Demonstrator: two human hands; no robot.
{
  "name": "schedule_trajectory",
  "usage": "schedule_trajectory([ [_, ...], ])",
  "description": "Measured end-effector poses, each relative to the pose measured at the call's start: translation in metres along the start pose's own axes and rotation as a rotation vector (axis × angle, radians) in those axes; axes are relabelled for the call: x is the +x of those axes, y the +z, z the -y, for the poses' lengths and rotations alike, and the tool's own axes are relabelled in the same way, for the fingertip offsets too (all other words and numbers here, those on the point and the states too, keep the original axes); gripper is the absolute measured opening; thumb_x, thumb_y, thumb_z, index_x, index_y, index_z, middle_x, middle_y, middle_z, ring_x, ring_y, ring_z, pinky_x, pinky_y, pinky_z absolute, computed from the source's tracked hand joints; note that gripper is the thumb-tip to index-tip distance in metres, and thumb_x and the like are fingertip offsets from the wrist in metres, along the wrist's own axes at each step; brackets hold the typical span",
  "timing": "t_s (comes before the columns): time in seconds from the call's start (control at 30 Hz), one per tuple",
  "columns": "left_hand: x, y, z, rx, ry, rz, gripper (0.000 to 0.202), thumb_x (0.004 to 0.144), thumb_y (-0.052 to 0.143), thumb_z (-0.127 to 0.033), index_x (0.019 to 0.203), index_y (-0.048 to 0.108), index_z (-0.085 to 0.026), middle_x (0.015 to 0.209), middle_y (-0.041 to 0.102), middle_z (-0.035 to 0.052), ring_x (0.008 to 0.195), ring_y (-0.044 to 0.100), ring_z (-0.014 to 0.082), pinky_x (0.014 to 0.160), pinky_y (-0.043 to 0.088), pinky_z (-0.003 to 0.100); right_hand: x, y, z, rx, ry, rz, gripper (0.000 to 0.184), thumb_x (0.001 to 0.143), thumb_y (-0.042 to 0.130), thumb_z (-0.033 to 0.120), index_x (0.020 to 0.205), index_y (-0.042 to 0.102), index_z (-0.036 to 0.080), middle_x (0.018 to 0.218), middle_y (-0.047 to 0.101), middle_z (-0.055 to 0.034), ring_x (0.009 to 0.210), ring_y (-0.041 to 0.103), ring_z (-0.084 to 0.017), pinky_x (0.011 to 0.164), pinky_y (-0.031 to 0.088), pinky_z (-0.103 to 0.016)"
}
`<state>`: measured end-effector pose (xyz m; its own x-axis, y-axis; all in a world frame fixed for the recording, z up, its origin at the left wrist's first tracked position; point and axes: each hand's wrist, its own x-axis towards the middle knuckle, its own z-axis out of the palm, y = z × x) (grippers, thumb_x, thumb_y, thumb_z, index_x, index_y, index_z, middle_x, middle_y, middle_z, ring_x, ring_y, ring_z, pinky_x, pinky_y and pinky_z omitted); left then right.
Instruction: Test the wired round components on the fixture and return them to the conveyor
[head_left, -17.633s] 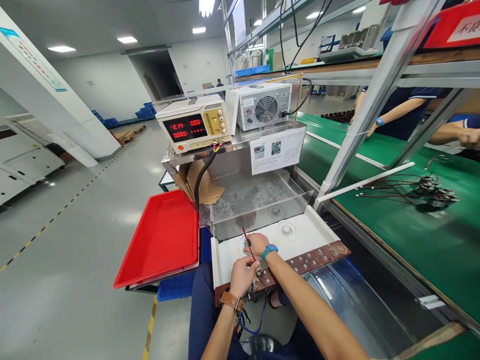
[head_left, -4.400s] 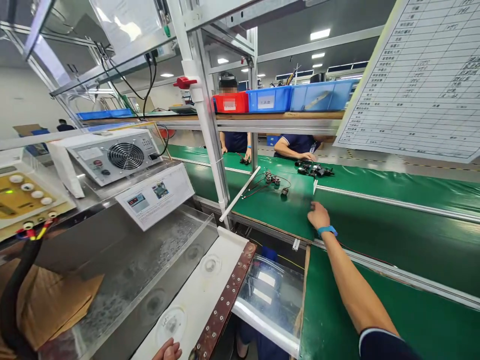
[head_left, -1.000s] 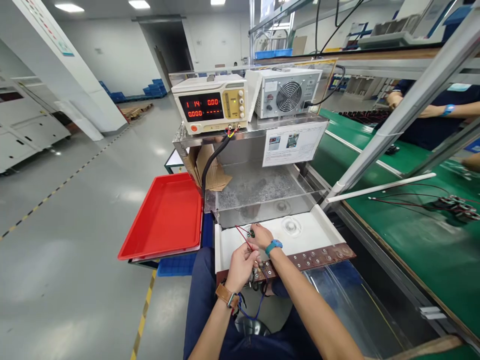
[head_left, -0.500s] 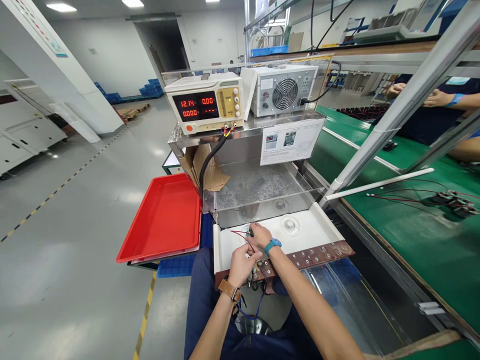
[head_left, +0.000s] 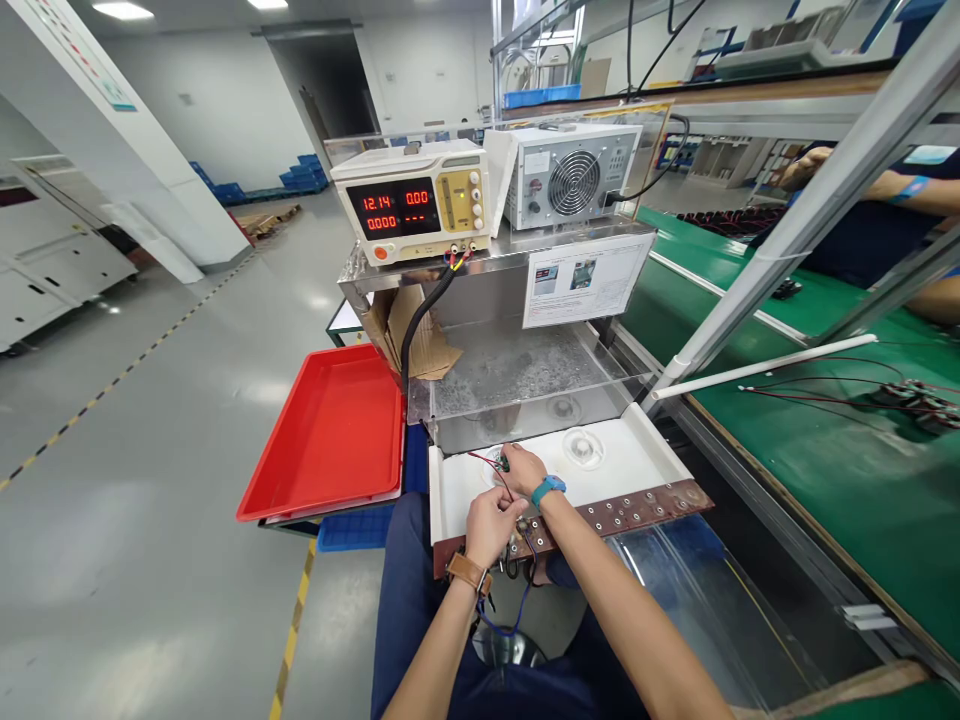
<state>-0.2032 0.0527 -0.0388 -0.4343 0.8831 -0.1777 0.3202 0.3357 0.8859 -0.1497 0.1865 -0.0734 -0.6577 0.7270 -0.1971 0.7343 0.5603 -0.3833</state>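
My right hand (head_left: 524,470), with a teal band at its wrist, is closed on a small part with some green on it (head_left: 504,463), mostly covered by the fingers. Thin red and dark wires (head_left: 486,459) run from that part. Just below, my left hand (head_left: 489,527) pinches the wires between thumb and fingertips; a brown strap circles that wrist. Both hands are over the white tray (head_left: 459,490), close to its brown front strip with metal studs (head_left: 622,517). A round white fixture (head_left: 583,448) sits in the tray to the right.
A power supply (head_left: 412,205) with red digits stands on the metal shelf beside a grey fan unit (head_left: 574,180). To the left lies a red tray (head_left: 330,430). A slanted metal post (head_left: 757,260) and green bench (head_left: 810,480) border the right, where another person works.
My left hand has shifted slightly up and right, nearer the right hand. The wires' loop has dropped and changed shape. My right hand stays on the part.
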Motion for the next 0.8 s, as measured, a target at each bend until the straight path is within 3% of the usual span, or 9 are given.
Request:
schedule_trajectory([
  [0.8, -0.0016, 0.0022, -0.0060, 0.179, -0.068, -0.027, 0.013, 0.077, 0.065, -0.033, 0.070, 0.066, -0.023, 0.066, 0.071, -0.0018, 0.061, 0.058, 0.0141, 0.057, 0.028, 0.024, -0.0009, -0.0052, 0.0027, 0.014, 0.014, 0.047, 0.036, 0.081, 0.066, 0.037, 0.110, 0.056, 0.020, 0.108, 0.063, -0.0079, 0.089, 0.061, -0.020, 0.069, 0.035, -0.027],
])
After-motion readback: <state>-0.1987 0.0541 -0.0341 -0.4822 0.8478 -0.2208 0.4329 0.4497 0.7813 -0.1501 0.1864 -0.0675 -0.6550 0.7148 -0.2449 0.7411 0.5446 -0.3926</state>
